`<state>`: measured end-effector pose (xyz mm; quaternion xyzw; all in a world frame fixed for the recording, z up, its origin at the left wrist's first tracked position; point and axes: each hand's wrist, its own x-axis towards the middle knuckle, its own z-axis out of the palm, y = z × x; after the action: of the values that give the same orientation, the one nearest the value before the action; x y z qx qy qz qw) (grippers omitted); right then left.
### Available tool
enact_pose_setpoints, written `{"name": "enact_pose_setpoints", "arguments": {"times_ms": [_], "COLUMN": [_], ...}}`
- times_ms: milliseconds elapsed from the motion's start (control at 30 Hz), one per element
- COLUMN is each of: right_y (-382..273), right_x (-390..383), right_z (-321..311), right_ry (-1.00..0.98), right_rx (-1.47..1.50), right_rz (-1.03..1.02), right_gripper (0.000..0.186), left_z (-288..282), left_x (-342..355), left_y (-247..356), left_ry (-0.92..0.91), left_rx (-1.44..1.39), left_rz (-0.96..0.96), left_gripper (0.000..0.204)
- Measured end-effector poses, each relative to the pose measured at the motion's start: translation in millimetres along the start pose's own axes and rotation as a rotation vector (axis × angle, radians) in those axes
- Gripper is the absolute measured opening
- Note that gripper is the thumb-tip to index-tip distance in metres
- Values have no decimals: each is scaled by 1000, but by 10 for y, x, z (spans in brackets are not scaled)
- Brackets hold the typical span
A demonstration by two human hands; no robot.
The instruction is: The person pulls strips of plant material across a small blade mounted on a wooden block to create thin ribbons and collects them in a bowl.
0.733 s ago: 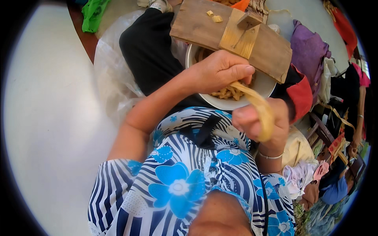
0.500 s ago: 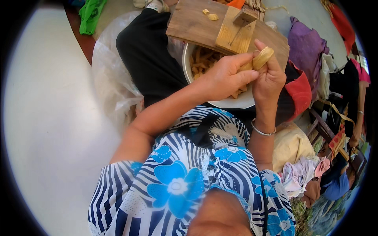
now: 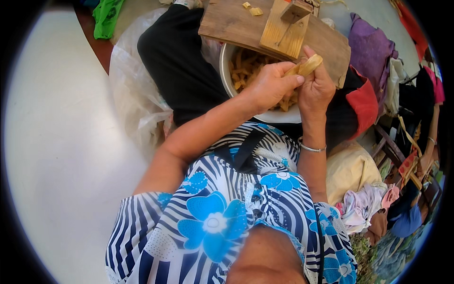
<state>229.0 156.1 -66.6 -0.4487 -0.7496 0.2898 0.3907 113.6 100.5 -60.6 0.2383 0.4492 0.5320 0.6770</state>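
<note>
A pale yellow folded strip (image 3: 309, 65), its material unclear, is held up between my two hands above a white-rimmed bowl. My left hand (image 3: 273, 84) pinches its near end between thumb and fingers. Around its other side close the fingers of my right hand (image 3: 316, 92), which wears a silver bangle (image 3: 312, 148) at the wrist. Below, the bowl (image 3: 223, 71) contains many similar yellow-brown pieces (image 3: 242, 71), partly hidden by my left hand. Just beyond my fingers lies a wooden board (image 3: 231, 26) bearing a smaller block (image 3: 279, 40) with an upright piece.
Two small yellow bits (image 3: 256, 11) lie on the board. Clear plastic sheeting (image 3: 132, 85) spreads left of my black-trousered leg (image 3: 175, 61). To the right are purple cloth (image 3: 371, 45), red cloth (image 3: 364, 104) and a beige sack (image 3: 352, 170). Another person's arm (image 3: 431, 137) shows at far right.
Both hands have shifted slightly left with the strip. It is now turned more lengthwise, showing more of its length between my fingers.
</note>
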Motion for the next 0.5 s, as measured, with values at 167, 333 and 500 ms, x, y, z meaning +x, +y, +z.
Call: {"name": "enact_pose_setpoints", "arguments": {"times_ms": [167, 333, 500], "right_y": [70, 365, 211], "right_x": [-34, -264, -339], "right_z": [-37, 26, 50], "right_ry": [-81, -384, -391], "right_rx": [-26, 529, 1103], "right_rz": [-48, 514, 949], "right_gripper": [13, 21, 26], "left_z": [-229, -329, -376], "left_x": [29, -44, 32], "left_y": [-175, -140, -327], "left_ry": [86, 213, 204], "left_rx": [640, 1388, 1144], "left_rz": [372, 762, 927], "left_gripper": [13, 22, 28]}}
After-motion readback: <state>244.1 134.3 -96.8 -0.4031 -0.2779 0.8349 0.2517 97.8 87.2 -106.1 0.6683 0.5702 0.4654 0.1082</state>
